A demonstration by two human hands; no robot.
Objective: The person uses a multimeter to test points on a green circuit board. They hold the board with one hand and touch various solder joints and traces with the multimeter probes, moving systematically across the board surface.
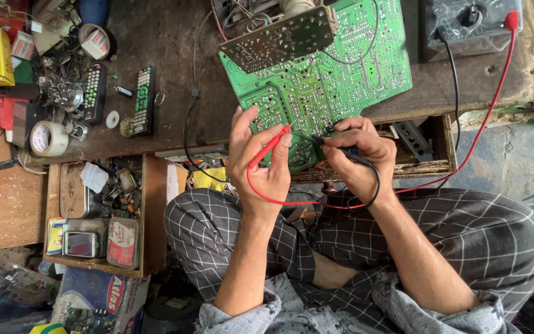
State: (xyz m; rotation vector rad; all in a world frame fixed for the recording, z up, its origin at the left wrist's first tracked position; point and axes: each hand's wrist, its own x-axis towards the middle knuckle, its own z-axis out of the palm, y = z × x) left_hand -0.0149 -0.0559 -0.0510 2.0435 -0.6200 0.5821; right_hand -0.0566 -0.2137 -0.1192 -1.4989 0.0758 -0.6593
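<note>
Each hand grips a probe, red (270, 147) left (258, 158), black (335, 150) right (356, 154), tips on the green board (322, 80).

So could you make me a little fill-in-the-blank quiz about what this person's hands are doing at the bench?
1. The left hand holds the ____ probe.
2. The right hand holds the ____ probe.
3. Both probe tips meet a ____ circuit board.
4. Two remote controls lie on the ____ side of the workbench.

Missing words: red; black; green; left
</note>
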